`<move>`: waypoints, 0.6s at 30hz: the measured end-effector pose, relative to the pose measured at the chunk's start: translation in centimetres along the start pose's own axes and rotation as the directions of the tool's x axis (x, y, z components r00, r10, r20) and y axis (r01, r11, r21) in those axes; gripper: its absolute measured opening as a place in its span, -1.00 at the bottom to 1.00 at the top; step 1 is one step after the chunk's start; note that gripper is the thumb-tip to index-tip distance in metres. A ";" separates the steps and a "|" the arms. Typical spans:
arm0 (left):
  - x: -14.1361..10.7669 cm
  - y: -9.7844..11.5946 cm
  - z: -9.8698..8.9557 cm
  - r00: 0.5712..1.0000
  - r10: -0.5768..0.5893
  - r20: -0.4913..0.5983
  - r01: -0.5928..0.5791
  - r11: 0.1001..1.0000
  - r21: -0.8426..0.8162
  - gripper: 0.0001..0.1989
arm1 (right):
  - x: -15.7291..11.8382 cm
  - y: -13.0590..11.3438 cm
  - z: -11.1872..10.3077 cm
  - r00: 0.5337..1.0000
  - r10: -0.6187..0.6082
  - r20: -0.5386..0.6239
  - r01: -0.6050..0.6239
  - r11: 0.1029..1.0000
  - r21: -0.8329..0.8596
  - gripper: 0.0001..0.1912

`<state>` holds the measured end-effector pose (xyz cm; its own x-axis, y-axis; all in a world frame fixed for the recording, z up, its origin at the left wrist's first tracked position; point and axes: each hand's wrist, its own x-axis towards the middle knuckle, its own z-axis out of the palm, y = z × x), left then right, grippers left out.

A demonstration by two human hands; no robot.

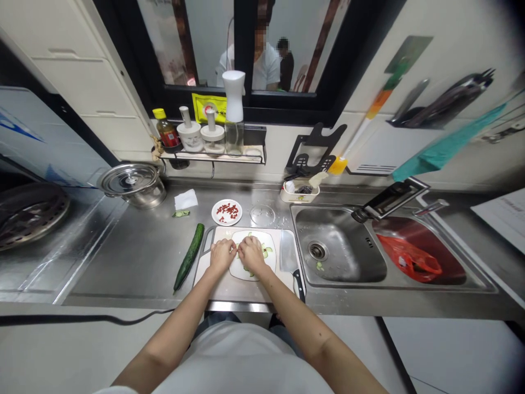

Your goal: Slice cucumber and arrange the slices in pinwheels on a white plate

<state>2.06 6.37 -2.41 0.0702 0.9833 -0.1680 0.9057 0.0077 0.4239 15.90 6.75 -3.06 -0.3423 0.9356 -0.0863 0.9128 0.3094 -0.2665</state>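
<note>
A white plate (268, 268) with green cucumber slices (266, 251) lies on a cutting board (217, 293). Over the plate's left part, my left hand (222, 255) and my right hand (251, 255) are close together, fingers pinched. What they hold between the fingertips is too small to make out. Behind them is a small white dish (227, 212) with red pieces. A whole cucumber (189, 258) rests left of the board. On the board's right side lies a cleaver (288, 254) with a black handle.
A double sink (340, 246) is at the right, with a red bag (410, 260) in its far basin. A lidded steel pot (139, 186) stands at the back left. Behind are a sponge holder (300, 194) and a condiment shelf (213, 157). The window shows a person in white.
</note>
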 end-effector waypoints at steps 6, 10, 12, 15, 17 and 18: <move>0.1 -0.6 0.1 0.999 -0.044 -0.030 0.040 0.990 -0.136 -0.86 | -1.2 0.9 -0.7 0.993 0.070 -0.099 -0.059 0.993 0.107 -0.76; 0.1 -1.5 0.3 0.993 -0.094 -0.076 0.074 0.968 -0.238 -0.88 | -3.0 2.4 -1.5 0.969 0.153 -0.193 -0.119 0.977 0.176 -0.74; -0.2 -2.0 0.4 0.990 -0.109 -0.094 0.080 0.959 -0.273 -0.89 | -4.1 3.2 -1.9 0.957 0.189 -0.220 -0.150 0.972 0.183 -0.75; -0.7 -2.5 0.7 0.984 -0.140 -0.110 0.101 0.948 -0.302 -0.89 | -5.9 4.1 -2.2 0.935 0.241 -0.260 -0.189 0.960 0.208 -0.74; -1.1 -2.7 0.9 0.981 -0.158 -0.113 0.114 0.939 -0.323 -0.89 | -7.1 4.5 -2.1 0.921 0.267 -0.283 -0.203 0.950 0.236 -0.73; -1.4 -2.9 1.0 0.980 -0.166 -0.112 0.120 0.934 -0.337 -0.89 | -7.6 4.6 -2.1 0.916 0.282 -0.284 -0.215 0.945 0.244 -0.72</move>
<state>-0.20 4.81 -4.31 -0.1285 0.9825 -0.1350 0.7136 0.1861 0.6754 23.14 1.41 -1.63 0.0070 0.9930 0.1182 0.8824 0.0495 -0.4680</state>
